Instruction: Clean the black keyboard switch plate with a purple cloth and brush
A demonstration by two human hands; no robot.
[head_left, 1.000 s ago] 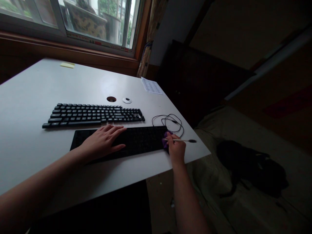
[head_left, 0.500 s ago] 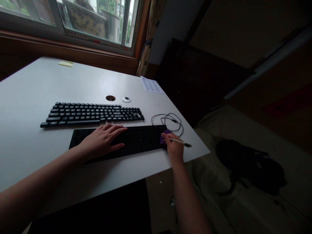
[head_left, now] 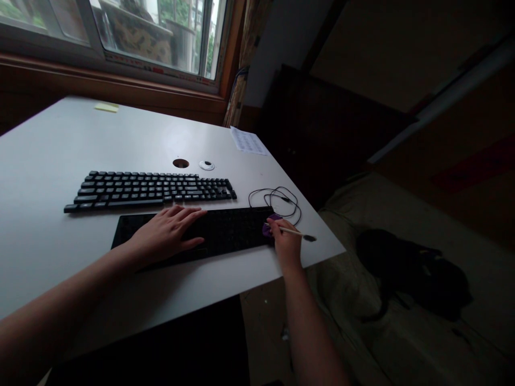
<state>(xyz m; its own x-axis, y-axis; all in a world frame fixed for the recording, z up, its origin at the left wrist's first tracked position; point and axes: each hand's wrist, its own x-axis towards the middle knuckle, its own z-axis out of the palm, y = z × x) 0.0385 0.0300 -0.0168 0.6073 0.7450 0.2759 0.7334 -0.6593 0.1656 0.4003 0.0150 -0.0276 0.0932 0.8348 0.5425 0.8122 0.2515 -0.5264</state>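
Note:
Near the desk's front edge lies a black keyboard base [head_left: 231,230], its surface too dark to make out in detail. My left hand [head_left: 169,230] rests flat on it, fingers stretched out and thumb apart. At the base's right end, my right hand [head_left: 286,241] is closed round a thin brush [head_left: 293,231] with a pale handle. The brush's dark bristles point right, away from the base. A purple cloth [head_left: 266,229] shows under the fingers of that hand, against the base. Behind the base, several rows of black keycaps [head_left: 137,187] are laid out in a keyboard pattern.
A thin black cable [head_left: 300,206] lies coiled on the white desk [head_left: 137,134] behind my right hand. Farther back are a round desk hole [head_left: 181,163], its loose cover [head_left: 206,165], a printed sheet [head_left: 248,142] and a yellow sticky note [head_left: 107,108].
The view has shifted very slightly. Both hands stay in nearly the same places, the left on the base and the right with the brush at its right end.

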